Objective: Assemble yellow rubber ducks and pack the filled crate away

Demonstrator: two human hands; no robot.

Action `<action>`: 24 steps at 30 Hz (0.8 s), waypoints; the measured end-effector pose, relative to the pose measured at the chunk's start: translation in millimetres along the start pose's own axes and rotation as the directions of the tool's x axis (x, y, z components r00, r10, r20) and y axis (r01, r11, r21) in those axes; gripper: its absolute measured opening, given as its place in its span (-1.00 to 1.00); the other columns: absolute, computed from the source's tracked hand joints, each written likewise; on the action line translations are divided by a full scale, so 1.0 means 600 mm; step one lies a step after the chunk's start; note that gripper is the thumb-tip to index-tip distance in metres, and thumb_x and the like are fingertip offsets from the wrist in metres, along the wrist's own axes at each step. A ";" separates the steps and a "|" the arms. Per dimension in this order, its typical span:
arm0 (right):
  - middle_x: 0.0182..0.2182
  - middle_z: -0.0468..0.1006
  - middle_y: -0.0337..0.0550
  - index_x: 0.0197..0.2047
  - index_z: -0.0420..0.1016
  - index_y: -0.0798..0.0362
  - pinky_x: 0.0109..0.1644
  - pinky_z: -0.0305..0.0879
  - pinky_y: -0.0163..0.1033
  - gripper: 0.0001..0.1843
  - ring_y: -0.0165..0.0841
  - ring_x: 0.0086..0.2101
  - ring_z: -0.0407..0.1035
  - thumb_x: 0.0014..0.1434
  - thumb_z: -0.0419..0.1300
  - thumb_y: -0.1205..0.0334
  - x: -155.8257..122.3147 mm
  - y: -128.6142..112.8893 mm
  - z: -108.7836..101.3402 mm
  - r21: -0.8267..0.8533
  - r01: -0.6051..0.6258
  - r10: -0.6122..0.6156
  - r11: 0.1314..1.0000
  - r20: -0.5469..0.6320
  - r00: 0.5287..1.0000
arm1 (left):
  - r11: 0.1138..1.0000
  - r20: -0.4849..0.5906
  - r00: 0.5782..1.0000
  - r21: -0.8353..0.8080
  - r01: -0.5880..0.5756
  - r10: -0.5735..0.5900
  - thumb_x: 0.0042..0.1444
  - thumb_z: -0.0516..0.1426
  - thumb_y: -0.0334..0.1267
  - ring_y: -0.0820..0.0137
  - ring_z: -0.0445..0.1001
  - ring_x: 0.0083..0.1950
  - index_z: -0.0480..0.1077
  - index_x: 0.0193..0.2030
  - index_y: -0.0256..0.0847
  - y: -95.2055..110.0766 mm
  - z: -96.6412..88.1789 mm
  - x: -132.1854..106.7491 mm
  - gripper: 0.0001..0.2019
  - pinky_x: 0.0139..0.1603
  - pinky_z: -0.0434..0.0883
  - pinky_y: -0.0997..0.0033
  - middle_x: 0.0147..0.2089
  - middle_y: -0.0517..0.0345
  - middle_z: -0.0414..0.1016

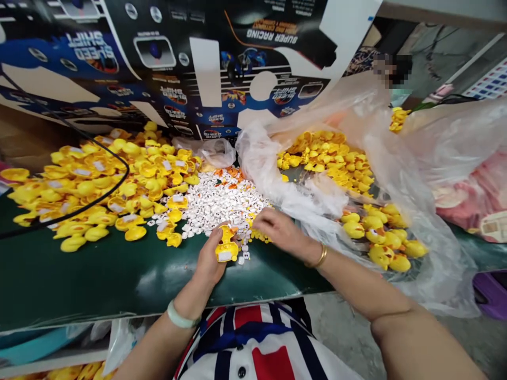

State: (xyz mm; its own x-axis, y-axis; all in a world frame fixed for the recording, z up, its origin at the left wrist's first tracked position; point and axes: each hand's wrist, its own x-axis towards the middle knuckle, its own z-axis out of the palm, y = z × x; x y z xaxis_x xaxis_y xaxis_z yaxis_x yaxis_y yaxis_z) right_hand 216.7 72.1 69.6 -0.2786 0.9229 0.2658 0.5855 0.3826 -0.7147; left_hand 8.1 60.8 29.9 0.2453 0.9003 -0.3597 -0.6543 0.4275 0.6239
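The words SPEED SHIFT (90, 45) stand in big letters on the blue left part of the dark printed sheet (170, 76) at the top (upside down from this side, so they take a second look), and come again, smaller, in several spots across it. Further right on the same sheet, SUPER RACING (272, 35) runs in white, also inverted; the finer print is too small to read surely.

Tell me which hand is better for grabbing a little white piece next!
Probably the right hand: it's at the edge of the pile of white pieces, though I can't see whether it holds anything. The left hand is busy holding a yellow duck piece.
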 end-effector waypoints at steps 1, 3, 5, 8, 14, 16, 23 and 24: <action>-0.29 0.50 -0.16 -0.28 0.48 0.04 -0.09 0.33 -0.23 -0.81 -0.35 -0.24 0.39 0.34 0.09 0.20 0.029 0.026 -0.034 -0.134 -0.051 0.037 0.990 -0.107 0.994 | 1.000 0.007 1.000 0.009 0.000 0.000 0.01 0.30 -0.14 0.39 0.51 -0.33 0.44 -0.04 -0.21 0.003 -0.001 0.003 -0.62 -0.32 0.46 0.41 -0.24 0.09 0.54; -0.15 0.50 -0.02 -0.14 0.49 0.08 0.04 0.29 -0.13 -0.80 -0.22 -0.08 0.37 0.33 0.04 0.25 0.091 0.086 -0.096 -0.372 -0.268 0.179 0.889 -0.258 0.950 | 1.000 0.009 1.000 0.031 -0.002 0.002 0.02 0.29 -0.13 0.37 0.52 -0.33 0.44 -0.04 -0.21 0.008 -0.003 0.010 -0.63 -0.31 0.47 0.40 -0.26 0.09 0.54; 0.01 0.44 0.12 0.02 0.45 0.13 0.15 0.21 -0.06 -0.71 -0.11 0.05 0.31 0.29 0.03 0.33 0.149 0.145 -0.140 -0.453 -0.430 0.304 0.781 -0.326 0.895 | 0.998 0.016 1.000 0.055 -0.003 0.002 0.03 0.28 -0.13 0.36 0.52 -0.32 0.44 -0.04 -0.21 0.011 -0.005 0.016 -0.63 -0.30 0.47 0.39 -0.28 0.08 0.53; 0.11 0.37 0.25 0.12 0.37 0.23 0.20 0.17 -0.02 -0.56 -0.03 0.10 0.26 0.15 0.16 0.39 0.212 0.213 -0.161 -0.450 -0.489 0.372 0.747 -0.328 0.869 | 0.995 0.034 0.999 0.104 -0.004 0.001 0.04 0.28 -0.12 0.35 0.52 -0.35 0.46 -0.04 -0.21 0.010 -0.008 0.022 -0.64 -0.34 0.46 0.39 -0.29 0.07 0.54; -0.01 0.49 0.14 -0.08 0.46 0.20 0.13 0.25 -0.09 -0.66 -0.15 -0.02 0.36 0.01 0.21 0.44 0.234 0.265 -0.155 -0.302 -0.560 0.470 0.772 -0.322 0.822 | 0.993 0.021 1.000 0.121 -0.001 -0.002 0.03 0.29 -0.08 0.34 0.53 -0.35 0.48 -0.03 -0.18 0.010 -0.015 0.026 -0.62 -0.34 0.45 0.39 -0.28 0.06 0.55; -0.09 0.52 0.06 -0.14 0.46 0.17 0.10 0.30 -0.10 -0.71 -0.19 -0.07 0.39 0.00 0.20 0.42 0.223 0.263 -0.172 -0.225 -0.579 0.491 0.784 -0.346 0.799 | 0.993 0.032 0.999 0.120 -0.004 0.000 0.02 0.30 -0.08 0.35 0.52 -0.36 0.48 -0.04 -0.19 0.012 -0.014 0.026 -0.61 -0.35 0.45 0.40 -0.31 0.08 0.53; -0.18 0.57 -0.13 0.00 0.44 0.03 -0.16 0.53 -0.14 -0.66 -0.34 -0.32 0.51 0.13 0.20 0.18 0.067 0.140 -0.208 0.278 -0.417 0.485 0.866 -0.257 0.836 | 0.999 0.045 0.998 0.001 -0.042 0.041 0.01 0.29 -0.13 0.38 0.50 -0.34 0.46 -0.07 -0.22 0.021 -0.011 0.022 -0.65 -0.31 0.46 0.39 -0.27 0.08 0.52; -0.15 0.57 -0.14 0.01 0.46 -0.01 -0.15 0.54 -0.12 -0.64 -0.33 -0.28 0.52 0.12 0.24 0.16 0.029 0.113 -0.192 0.431 -0.351 0.455 0.831 -0.166 0.875 | 0.999 0.047 0.998 -0.026 -0.039 0.041 0.00 0.29 -0.14 0.38 0.49 -0.34 0.46 -0.08 -0.22 0.022 -0.011 0.019 -0.65 -0.31 0.45 0.40 -0.27 0.08 0.52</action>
State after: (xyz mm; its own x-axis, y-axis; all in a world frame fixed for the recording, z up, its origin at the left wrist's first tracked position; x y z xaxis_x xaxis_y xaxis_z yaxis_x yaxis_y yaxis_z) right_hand 339.1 119.3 100.4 0.1492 0.9887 0.0143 0.2566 -0.0247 -0.9662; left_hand -2.3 76.1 29.6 0.2519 0.9198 -0.3010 -0.6815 0.3894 0.6196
